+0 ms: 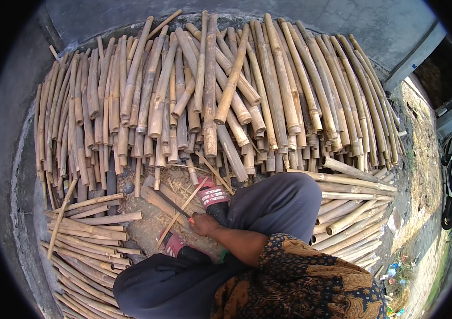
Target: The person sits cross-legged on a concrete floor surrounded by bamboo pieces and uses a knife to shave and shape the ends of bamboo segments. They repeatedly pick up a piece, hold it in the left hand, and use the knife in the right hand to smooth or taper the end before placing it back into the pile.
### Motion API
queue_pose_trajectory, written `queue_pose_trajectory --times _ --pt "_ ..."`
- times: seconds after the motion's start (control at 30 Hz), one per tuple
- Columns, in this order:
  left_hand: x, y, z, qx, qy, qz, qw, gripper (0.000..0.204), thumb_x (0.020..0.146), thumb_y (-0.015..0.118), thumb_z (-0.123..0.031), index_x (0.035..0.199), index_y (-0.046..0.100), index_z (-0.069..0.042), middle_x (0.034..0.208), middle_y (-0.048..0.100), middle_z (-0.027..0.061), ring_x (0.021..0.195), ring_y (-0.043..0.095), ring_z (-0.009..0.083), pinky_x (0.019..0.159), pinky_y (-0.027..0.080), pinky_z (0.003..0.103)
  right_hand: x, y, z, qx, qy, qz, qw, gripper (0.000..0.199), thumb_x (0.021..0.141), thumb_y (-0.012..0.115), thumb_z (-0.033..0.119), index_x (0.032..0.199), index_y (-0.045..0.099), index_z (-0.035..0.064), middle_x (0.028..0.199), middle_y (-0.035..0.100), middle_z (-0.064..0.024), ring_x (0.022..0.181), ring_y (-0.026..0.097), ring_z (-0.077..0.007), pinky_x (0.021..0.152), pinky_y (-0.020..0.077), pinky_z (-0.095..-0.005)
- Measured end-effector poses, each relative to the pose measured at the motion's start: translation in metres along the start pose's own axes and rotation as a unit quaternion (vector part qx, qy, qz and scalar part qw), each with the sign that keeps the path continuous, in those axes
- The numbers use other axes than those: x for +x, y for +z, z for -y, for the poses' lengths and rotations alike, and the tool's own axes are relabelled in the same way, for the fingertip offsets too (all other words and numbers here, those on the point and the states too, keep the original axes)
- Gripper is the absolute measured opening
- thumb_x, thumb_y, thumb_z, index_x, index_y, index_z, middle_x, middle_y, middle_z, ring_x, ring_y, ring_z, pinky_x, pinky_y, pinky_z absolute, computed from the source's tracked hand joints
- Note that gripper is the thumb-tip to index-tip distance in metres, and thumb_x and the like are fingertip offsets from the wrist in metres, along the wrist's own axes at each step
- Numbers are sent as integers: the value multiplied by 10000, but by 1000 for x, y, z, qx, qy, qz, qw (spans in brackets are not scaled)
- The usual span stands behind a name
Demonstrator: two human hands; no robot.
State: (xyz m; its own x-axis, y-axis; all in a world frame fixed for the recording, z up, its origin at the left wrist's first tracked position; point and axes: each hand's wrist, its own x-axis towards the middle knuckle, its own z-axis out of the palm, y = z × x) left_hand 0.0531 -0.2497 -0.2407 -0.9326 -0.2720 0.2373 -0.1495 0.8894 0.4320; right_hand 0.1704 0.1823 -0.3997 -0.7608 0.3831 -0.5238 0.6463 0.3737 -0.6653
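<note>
Right hand (203,224) closed around the handle of a dark blade (172,203), low centre of frame; the blade runs up-left from the fist and rests on a flat bamboo piece (157,202) lying on the ground, likely so the ground backs the cut. A thin bamboo splint (182,212) lies diagonally across the same spot, crossing under or beside the blade, can't tell which. Left hand not visible, hidden somewhere under the knees or sleeve. Person sits low, knees in dark trousers (274,204) bent either side, feet in red-strapped sandals (214,195) bracketing the work area. Stacked bamboo poles (226,95) fill the upper half of frame, cut ends towards the person; shorter poles piled at lower left (88,250) and right (353,212). Shavings and chips litter the dirt patch (175,178) between feet and stack. Poles crowd on three sides, little free room.
</note>
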Motion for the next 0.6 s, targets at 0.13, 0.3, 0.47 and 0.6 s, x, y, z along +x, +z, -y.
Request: queue_pose_trajectory --times 0.13,0.3,0.47,0.6 --pt "4 2 -4 1 9 1 1000 645 1004 579 -513 1179 627 106 1002 605 287 892 584 401 782 482 486 0 2 -2 8 -13 -2 1000 386 912 591 295 1149 629 -7 1078 694 -279 1059 675 -422 936 522 -496" --pt "11 5 -9 6 24 1 1000 655 1006 576 -515 1184 627 113 1017 612 305 909 593 419 795 486 496 -1 4 -4 8 0 26 1000 421 902 607 288 1218 599 10 1149 689 -258 1101 666 -414 966 513 -507" --pt "20 7 -15 8 44 2 999 666 1007 572 -518 1189 627 121 1032 619 323 926 602 437 808 489 505 -3 5 -2 6 -7 36 999 482 884 637 296 1260 563 3 1190 671 -268 1126 658 -417 981 512 -504" --pt "27 4 -16 11 53 4 999 674 1008 569 -520 1192 627 127 1044 624 338 939 609 451 819 492 513 -5 5 0 4 8 35 999 484 879 637 269 1267 558 -10 1209 659 -279 1145 651 -416 991 514 -492"
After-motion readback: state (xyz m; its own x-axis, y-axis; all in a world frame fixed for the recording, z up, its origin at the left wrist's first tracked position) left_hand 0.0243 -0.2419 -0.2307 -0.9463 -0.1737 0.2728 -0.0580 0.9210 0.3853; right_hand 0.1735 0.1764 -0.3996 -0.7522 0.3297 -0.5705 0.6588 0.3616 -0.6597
